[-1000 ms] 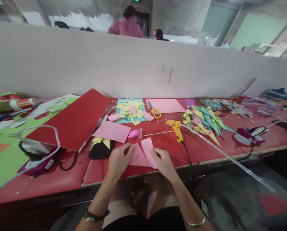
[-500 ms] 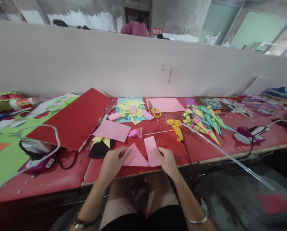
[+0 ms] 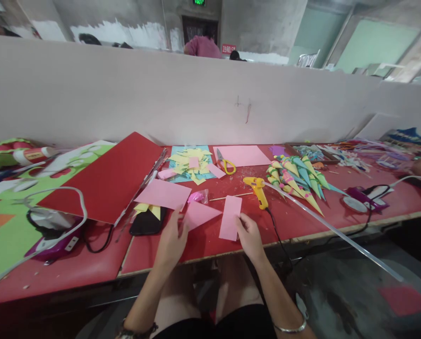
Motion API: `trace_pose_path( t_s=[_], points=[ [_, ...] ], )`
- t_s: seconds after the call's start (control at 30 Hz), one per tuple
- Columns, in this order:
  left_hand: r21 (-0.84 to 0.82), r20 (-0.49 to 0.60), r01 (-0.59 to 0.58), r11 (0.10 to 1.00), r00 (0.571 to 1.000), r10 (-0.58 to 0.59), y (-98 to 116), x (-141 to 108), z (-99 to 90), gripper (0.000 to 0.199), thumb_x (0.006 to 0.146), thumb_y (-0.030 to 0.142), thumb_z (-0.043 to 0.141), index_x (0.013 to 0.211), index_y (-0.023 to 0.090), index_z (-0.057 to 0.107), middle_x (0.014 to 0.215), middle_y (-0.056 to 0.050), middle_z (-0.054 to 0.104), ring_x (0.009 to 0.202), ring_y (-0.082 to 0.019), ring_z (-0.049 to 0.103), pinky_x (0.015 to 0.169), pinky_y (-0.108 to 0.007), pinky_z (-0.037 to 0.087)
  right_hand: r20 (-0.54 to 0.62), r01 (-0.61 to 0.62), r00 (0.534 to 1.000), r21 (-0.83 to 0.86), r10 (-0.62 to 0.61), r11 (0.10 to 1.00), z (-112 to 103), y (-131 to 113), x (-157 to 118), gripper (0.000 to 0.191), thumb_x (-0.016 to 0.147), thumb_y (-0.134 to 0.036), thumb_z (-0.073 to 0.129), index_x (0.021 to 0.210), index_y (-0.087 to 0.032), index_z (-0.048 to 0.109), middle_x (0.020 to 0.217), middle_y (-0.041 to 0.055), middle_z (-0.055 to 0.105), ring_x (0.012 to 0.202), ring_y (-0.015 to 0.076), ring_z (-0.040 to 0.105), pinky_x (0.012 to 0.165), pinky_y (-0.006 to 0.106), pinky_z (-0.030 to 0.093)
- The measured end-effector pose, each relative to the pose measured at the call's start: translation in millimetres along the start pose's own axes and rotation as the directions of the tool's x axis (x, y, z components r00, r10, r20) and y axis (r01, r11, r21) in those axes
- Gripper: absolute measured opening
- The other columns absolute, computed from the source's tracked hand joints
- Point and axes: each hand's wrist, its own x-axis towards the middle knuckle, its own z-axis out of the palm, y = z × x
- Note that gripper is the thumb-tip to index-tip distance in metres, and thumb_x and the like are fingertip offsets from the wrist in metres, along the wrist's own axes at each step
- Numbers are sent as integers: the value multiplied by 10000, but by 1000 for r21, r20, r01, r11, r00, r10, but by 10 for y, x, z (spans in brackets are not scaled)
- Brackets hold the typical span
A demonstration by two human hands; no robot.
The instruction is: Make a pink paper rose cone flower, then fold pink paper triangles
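My right hand [image 3: 250, 236] pinches the right edge of a pink paper rectangle [image 3: 230, 217], which it holds over the red table near the front edge. A pink paper triangle [image 3: 201, 215] lies to the left of it, one corner pointing right. My left hand [image 3: 171, 239] is at the triangle's left edge with thumb and fingers apart; whether a fingertip touches the paper I cannot tell. Just beyond are a larger pink sheet [image 3: 163, 193], a small pink packet [image 3: 198, 197] and a thin wooden stick [image 3: 243, 194].
A yellow glue gun [image 3: 258, 190] with a long clear glue stick [image 3: 337, 230] lies right, before decorated paper cones [image 3: 298, 176]. Yellow-handled scissors [image 3: 227, 165] and yellow scraps [image 3: 185, 157] lie behind. Left are a black phone [image 3: 146, 222], red board [image 3: 107, 176] and purple power strip [image 3: 60, 242].
The two pink pieces have come apart. The rectangle has moved right and turned more upright in my right hand. The triangle has shifted up and turned, and my left fingers have loosened from it.
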Motion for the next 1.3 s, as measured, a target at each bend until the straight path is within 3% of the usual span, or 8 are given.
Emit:
trace_pose_path(
  t_s=[0.13, 0.33, 0.47, 0.73, 0.9, 1.07, 1.2, 1.3],
  points=[
    [39, -97, -116, 993, 988, 119, 139, -94, 136, 437, 791, 349, 436, 1165, 127, 483, 1180, -165, 511, 1120, -271, 450, 949, -451, 344, 84, 13, 996, 65, -19, 998, 70, -85, -38, 292, 793, -396, 441, 607, -171, 459, 560, -42, 398, 535, 99, 377, 496, 205, 330],
    [-252, 272, 15, 968, 961, 56, 351, -217, 139, 285, 793, 398, 423, 670, 172, 546, 632, -6, 571, 619, -154, 531, 609, -255, 443, 174, 36, 984, 80, -49, 996, 189, -173, -91, 294, 785, -374, 477, 581, -163, 489, 531, -49, 405, 515, 93, 388, 494, 200, 334],
    [-301, 282, 90, 949, 959, -2, 345, -121, 7, 301, 758, 400, 452, 557, 176, 463, 526, 40, 450, 523, -112, 425, 510, -213, 367, 147, 134, 982, -94, -119, 987, 179, -138, -38, 235, 820, -321, 437, 759, -155, 592, 691, 15, 586, 654, 141, 536, 624, 238, 435],
    [-190, 86, 64, 980, 995, -49, 311, 1099, -108, 300, 731, 414, 482, 552, 173, 478, 467, 55, 411, 475, -98, 422, 483, -212, 348, 234, 314, 950, -713, -209, 627, 270, 48, 58, 550, 792, -270, 483, 1313, -130, 377, 1325, 151, 433, 1241, 297, 351, 967, 452, 349],
    [-147, 7, 84, 986, 996, -84, 105, 1556, 148, 562, 712, 373, 543, 1185, 99, 410, 1147, -168, 487, 766, -172, 579, 634, -302, 466, 267, 367, 927, -793, -265, 485, 335, 287, -14, 648, 777, -334, 498, 1370, -191, 281, 1373, 143, 374, 1250, 345, 338, 939, 497, 348],
    [273, -99, -203, 940, 966, 238, -125, 1095, 194, 650, 800, 345, 470, 1359, 162, 192, 1299, -174, 359, 1054, -274, 503, 771, -386, 461, 177, 300, 942, -824, -285, 480, 441, 506, -62, 864, 690, -299, 572, 1407, -248, 92, 1398, 120, 323, 1230, 360, 368, 918, 505, 354],
    [494, -28, -481, 725, 824, 566, -243, 848, 131, 460, 816, 278, 477, 1258, 169, 410, 1127, -142, 555, 973, -244, 550, 835, -353, 388, 165, 277, 951, -831, -262, 482, 504, 521, -43, 919, 657, -287, 590, 1402, -275, 51, 1388, 95, 342, 1216, 354, 392, 923, 500, 351],
    [537, 38, -545, 644, 779, 626, -244, 858, 82, 312, 815, 255, 463, 1108, 201, 556, 1021, -102, 622, 844, -205, 573, 808, -332, 359, 176, 281, 951, -839, -256, 466, 500, 504, -20, 928, 660, -291, 584, 1401, -265, 26, 1369, 87, 376, 1212, 346, 401, 914, 480, 369]
  ],
)
